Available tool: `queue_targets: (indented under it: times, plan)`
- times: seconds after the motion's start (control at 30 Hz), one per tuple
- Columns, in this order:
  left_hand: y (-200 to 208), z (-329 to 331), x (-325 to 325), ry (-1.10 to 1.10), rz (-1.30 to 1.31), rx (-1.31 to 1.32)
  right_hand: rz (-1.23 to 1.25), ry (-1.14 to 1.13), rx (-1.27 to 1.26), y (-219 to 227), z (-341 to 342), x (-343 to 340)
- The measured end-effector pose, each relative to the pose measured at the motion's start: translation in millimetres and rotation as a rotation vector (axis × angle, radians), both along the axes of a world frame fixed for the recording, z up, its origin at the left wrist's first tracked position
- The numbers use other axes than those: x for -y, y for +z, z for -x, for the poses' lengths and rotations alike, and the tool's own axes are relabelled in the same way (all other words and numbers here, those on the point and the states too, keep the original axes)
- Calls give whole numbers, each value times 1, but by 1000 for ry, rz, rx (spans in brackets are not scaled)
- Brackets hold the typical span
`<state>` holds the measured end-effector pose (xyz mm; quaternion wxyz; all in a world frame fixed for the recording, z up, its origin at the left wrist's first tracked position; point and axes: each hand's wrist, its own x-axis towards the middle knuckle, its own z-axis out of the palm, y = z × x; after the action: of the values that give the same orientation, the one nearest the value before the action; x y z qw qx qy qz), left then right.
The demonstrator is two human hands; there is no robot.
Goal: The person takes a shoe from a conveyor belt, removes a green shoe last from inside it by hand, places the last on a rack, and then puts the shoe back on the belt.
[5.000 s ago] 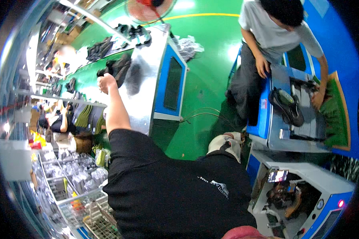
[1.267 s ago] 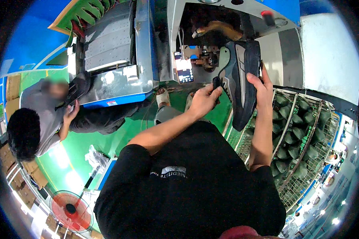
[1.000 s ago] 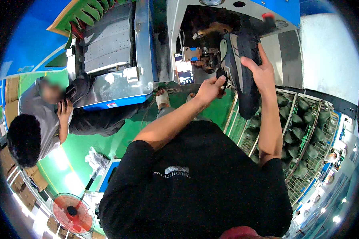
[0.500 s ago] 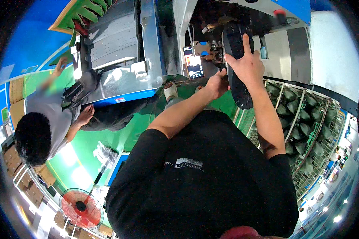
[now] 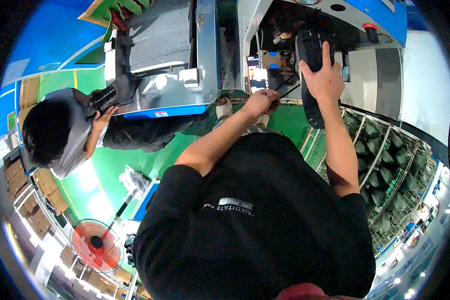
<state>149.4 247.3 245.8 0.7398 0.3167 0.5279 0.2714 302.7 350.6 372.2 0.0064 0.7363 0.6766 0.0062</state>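
My right hand [image 5: 325,82] grips a black shoe [image 5: 312,112] with its sole facing up, the index finger stretched along the sole. The shoe's far end sits inside the opening of a machine [image 5: 352,22], beside metal fittings [image 5: 287,62]. My left hand [image 5: 261,103] is closed, a little left of the shoe and apart from it. A thin dark strip [image 5: 291,91] runs from its fingers toward the shoe; whether it is a lace or a tool I cannot tell. Behind that hand, a lit phone [image 5: 257,75] stands by the machine.
At right stands a wire rack [image 5: 367,165] holding several dark shoe-shaped pieces. A conveyor [image 5: 157,45] with a metal end plate is at left. Beside it a co-worker [image 5: 67,130] bends over a dark shoe [image 5: 105,97]. A red fan [image 5: 96,244] stands lower left.
My left hand has drawn back leftward from the shoe, and the thin dark strip now shows. The right hand keeps its grip. The co-worker has bent closer to the other shoe.
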Motion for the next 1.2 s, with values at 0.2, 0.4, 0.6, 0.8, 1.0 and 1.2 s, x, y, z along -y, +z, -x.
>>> queue_targets:
  times: [0.2, 0.4, 0.6, 0.8, 1.0, 1.2]
  plan:
    - [13, -4, 24, 30, 193, 83, -260, 103, -99, -12, -8, 16]
    - [6, 9, 29, -11, 22, -5, -399, 159, -183, 5, -24, 54]
    - [27, -4, 34, -5, 226, 189, -526, 343, -200, -5, -52, 141]
    - [78, -12, 32, -156, 296, 472, -433, 372, -235, -9, -71, 207]
    - [62, -15, 49, -424, 435, 751, 7, 264, -400, 53, -84, 259]
    - [60, 0, 68, -528, 282, 588, 85, -399, -1262, 60, -78, 250]
